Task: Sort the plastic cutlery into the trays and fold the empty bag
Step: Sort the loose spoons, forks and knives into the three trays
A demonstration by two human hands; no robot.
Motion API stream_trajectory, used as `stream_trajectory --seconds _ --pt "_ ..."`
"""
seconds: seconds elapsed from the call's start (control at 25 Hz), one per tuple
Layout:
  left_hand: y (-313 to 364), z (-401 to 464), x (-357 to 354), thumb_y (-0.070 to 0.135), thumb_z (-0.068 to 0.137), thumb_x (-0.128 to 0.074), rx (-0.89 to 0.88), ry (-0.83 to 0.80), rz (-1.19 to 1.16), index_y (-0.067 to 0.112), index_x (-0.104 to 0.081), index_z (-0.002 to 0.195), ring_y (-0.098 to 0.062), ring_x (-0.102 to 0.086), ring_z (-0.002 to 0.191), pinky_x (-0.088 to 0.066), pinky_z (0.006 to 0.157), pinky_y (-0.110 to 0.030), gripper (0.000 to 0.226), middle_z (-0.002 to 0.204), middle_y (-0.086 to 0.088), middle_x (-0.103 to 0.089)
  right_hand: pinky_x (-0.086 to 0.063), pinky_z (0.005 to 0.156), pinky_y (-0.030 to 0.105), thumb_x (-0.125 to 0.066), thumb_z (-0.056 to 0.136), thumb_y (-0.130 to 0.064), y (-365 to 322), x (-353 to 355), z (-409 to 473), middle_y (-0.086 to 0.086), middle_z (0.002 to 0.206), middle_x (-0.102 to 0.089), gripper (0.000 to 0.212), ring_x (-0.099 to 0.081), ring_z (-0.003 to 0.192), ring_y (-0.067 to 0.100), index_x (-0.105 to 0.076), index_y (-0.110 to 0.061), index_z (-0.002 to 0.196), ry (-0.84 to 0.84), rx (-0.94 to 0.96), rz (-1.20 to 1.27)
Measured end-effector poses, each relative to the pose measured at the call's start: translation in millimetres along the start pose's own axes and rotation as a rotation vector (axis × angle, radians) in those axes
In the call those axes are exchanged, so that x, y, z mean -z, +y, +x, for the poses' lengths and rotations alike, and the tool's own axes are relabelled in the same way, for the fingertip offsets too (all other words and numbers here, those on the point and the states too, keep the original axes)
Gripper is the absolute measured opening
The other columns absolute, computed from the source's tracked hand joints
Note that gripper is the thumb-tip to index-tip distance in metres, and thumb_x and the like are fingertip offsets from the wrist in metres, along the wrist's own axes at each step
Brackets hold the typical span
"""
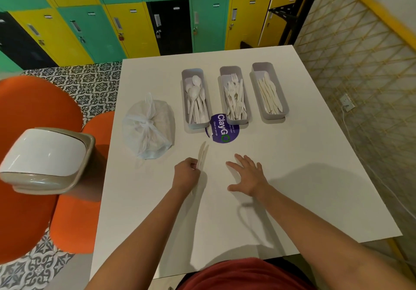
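Observation:
Three grey trays stand in a row at the back of the white table [292, 177]: the left tray [185, 100] holds spoons, the middle tray [222, 97] holds forks, the right tray [285, 105] holds knives. A knotted clear plastic bag [148, 127] lies left of the trays. My left hand [186, 171] grips two white plastic knives [202, 153] that point away from me toward the trays. My right hand [247, 175] hovers flat with spread fingers over the table and holds nothing.
A round purple "ClayGo" sticker [221, 131] sits on the table between the left and middle trays. A white and beige swing-lid bin [45, 159] and orange seats [74, 222] stand left of the table. Coloured lockers [135, 24] line the back wall.

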State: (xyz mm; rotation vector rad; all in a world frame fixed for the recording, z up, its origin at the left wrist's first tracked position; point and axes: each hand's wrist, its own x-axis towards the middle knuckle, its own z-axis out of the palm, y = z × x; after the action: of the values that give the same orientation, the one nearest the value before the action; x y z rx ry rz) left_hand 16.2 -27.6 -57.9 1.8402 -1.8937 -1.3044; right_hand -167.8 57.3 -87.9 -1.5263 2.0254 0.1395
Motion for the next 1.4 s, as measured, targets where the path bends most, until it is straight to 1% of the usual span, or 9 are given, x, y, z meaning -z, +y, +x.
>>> stream_trajectory --seconds 0.24,0.48,0.6,0.76,0.84,0.96,1.08,1.2,1.4 --pt "56.5 13.1 -25.4 -0.001 0.08 -0.054 -0.008 -0.048 -0.078 0.006 -0.067 0.105 -0.017 -0.056 0.087 -0.043 0.079 -0.023 0.029 0.094 -0.005 -0.064 -0.016 0.113 0.04 -0.055 0.089 -0.04 27.1 21.3 3.0 -0.005 0.156 -0.015 0.059 -0.013 0.144 0.017 -0.033 -0.034 0.143 0.061 0.078 0.008" --pt "121.4 26.1 -66.4 -0.003 0.082 -0.054 -0.05 -0.135 -0.093 0.007 -0.06 0.114 -0.015 -0.052 0.084 -0.043 0.067 -0.016 0.034 0.092 -0.003 -0.058 -0.018 0.112 0.039 -0.052 0.091 -0.038 96.8 51.0 18.4 -0.003 0.155 -0.021 0.052 -0.019 0.142 0.017 -0.038 -0.031 0.141 0.207 -0.029 0.084" --pt "155.3 40.5 -84.5 -0.005 0.08 -0.055 -0.069 -0.16 -0.109 0.011 -0.055 0.121 -0.018 -0.055 0.08 -0.048 0.071 -0.029 0.044 0.088 -0.002 -0.058 -0.021 0.113 0.04 -0.053 0.091 -0.039 135.0 64.4 30.4 -0.002 0.154 -0.024 0.052 -0.021 0.142 0.018 -0.04 -0.029 0.14 0.262 -0.107 0.117" --pt "197.2 61.8 -103.8 -0.008 0.08 -0.052 -0.093 -0.194 -0.165 0.016 -0.056 0.118 -0.015 -0.053 0.065 -0.046 0.059 -0.026 0.046 0.077 0.002 -0.054 -0.016 0.114 0.044 -0.05 0.091 -0.043 169.9 71.5 43.7 0.0 0.155 -0.019 0.055 -0.014 0.144 0.021 -0.036 -0.028 0.141 0.29 -0.183 0.111" --pt "213.9 74.8 -115.3 -0.009 0.078 -0.052 -0.133 -0.155 -0.129 0.013 -0.063 0.11 -0.017 -0.055 0.068 -0.048 0.061 -0.026 0.04 0.082 -0.002 -0.059 -0.011 0.115 0.048 -0.047 0.092 -0.046 180.8 73.7 50.2 0.0 0.157 -0.014 0.057 -0.008 0.145 0.022 -0.031 -0.029 0.144 0.292 -0.172 0.063" --pt "235.3 93.9 -130.1 -0.008 0.078 -0.052 -0.14 -0.123 -0.096 0.01 -0.067 0.107 -0.019 -0.059 0.082 -0.054 0.079 -0.032 0.037 0.093 -0.006 -0.063 -0.005 0.115 0.052 -0.036 0.089 -0.055 191.7 75.0 59.7 0.001 0.158 -0.011 0.063 -0.005 0.146 0.023 -0.028 -0.028 0.146 0.278 -0.14 0.035" --pt "253.4 111.9 -138.2 -0.008 0.08 -0.052 -0.12 -0.1 -0.073 0.007 -0.065 0.111 -0.015 -0.057 0.087 -0.052 0.088 -0.03 0.037 0.096 -0.005 -0.06 -0.012 0.111 0.06 -0.023 0.077 -0.06 195.6 73.5 65.1 0.007 0.153 -0.029 0.075 -0.022 0.143 0.03 -0.041 -0.024 0.14 0.328 -0.088 0.038" --pt "264.6 132.9 -147.2 -0.01 0.079 -0.05 -0.086 -0.082 -0.066 0.005 -0.063 0.111 -0.018 -0.058 0.086 -0.054 0.087 -0.033 0.038 0.098 -0.008 -0.061 -0.027 0.103 0.064 -0.037 0.078 -0.054 198.2 69.8 66.9 0.009 0.14 -0.049 0.061 -0.045 0.13 0.034 -0.055 -0.022 0.127 0.369 -0.075 0.014" --pt "277.4 151.3 -155.8 -0.008 0.085 -0.049 -0.066 -0.056 -0.024 0.007 -0.061 0.118 -0.016 -0.058 0.091 -0.043 0.076 -0.014 0.038 0.119 -0.012 -0.061 -0.027 0.104 0.064 -0.042 0.078 -0.052 201.0 65.8 70.2 0.008 0.139 -0.049 0.057 -0.043 0.13 0.033 -0.053 -0.025 0.127 0.403 -0.075 0.044"
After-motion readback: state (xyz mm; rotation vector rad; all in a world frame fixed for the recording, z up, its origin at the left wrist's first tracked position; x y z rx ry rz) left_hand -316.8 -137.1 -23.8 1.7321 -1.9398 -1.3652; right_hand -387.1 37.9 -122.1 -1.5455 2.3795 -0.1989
